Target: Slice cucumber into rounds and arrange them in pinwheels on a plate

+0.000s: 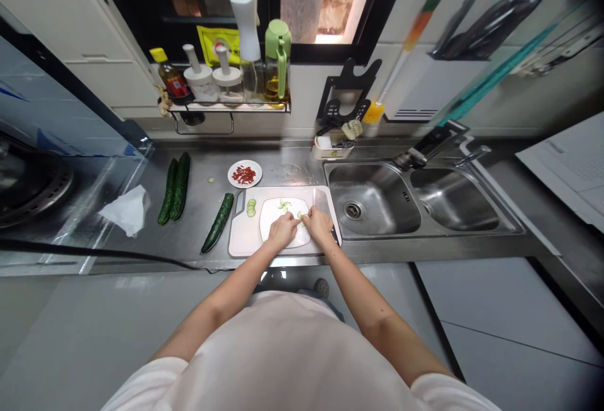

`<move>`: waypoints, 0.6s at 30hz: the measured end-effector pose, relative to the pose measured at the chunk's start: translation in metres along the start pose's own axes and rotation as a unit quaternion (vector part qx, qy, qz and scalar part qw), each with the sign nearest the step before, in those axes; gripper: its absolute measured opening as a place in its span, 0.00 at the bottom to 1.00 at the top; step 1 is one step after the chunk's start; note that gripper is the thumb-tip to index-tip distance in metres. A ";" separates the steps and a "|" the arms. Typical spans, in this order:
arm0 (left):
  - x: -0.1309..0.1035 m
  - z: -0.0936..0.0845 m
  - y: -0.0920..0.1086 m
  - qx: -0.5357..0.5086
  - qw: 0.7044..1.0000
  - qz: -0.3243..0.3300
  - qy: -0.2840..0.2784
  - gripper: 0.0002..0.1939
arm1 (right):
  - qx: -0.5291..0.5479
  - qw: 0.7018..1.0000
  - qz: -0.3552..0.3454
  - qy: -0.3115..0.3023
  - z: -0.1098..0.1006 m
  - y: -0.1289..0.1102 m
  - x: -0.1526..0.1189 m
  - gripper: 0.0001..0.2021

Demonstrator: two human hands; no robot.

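Note:
Over a white squarish plate (267, 225), my left hand (282, 231) and my right hand (319, 225) meet with fingertips pinched together. Between them is a small pale green cucumber slice (300, 214), partly hidden by the fingers. Several cucumber slices (284, 204) are laid out near the plate's far side. The plate rests on a white cutting board (240, 241). A short row of round cucumber slices (251, 208) lies on the board's left part. Beside my right hand is a knife (334, 235), its blade mostly pointing away from me.
Left of the board lies a cut cucumber (218, 223), with two whole cucumbers (175, 187) farther left. A small plate (231, 175) holds chopped red pieces. A crumpled white cloth or tissue (128, 209) sits near the stove. On the right is a double sink (377, 235).

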State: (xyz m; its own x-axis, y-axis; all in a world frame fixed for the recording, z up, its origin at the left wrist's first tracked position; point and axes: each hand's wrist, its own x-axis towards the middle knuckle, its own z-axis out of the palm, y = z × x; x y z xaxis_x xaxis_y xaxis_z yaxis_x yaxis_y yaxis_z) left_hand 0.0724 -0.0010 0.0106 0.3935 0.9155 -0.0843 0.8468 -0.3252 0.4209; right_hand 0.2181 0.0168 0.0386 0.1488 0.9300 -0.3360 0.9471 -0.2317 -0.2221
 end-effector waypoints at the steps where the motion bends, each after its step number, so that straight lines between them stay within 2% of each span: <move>1: 0.000 0.000 0.000 0.002 1.000 0.001 0.001 0.17 | 0.001 1.000 0.002 0.000 0.000 0.000 0.000 0.19; 12: -0.001 0.001 0.001 0.015 1.000 0.010 0.002 0.18 | 0.040 0.999 0.001 0.007 0.004 0.005 0.004 0.17; 18: 0.000 0.001 0.001 0.010 1.000 0.010 -0.002 0.17 | 0.057 0.998 0.027 0.024 0.002 0.015 0.010 0.14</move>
State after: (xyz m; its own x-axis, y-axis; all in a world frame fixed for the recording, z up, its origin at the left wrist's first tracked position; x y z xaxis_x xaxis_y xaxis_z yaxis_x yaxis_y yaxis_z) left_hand 0.0733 -0.0013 0.0104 0.4113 0.9080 -0.0804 0.8464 -0.3477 0.4035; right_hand 0.2333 0.0222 0.0305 0.2138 0.9274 -0.3071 0.8992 -0.3097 -0.3092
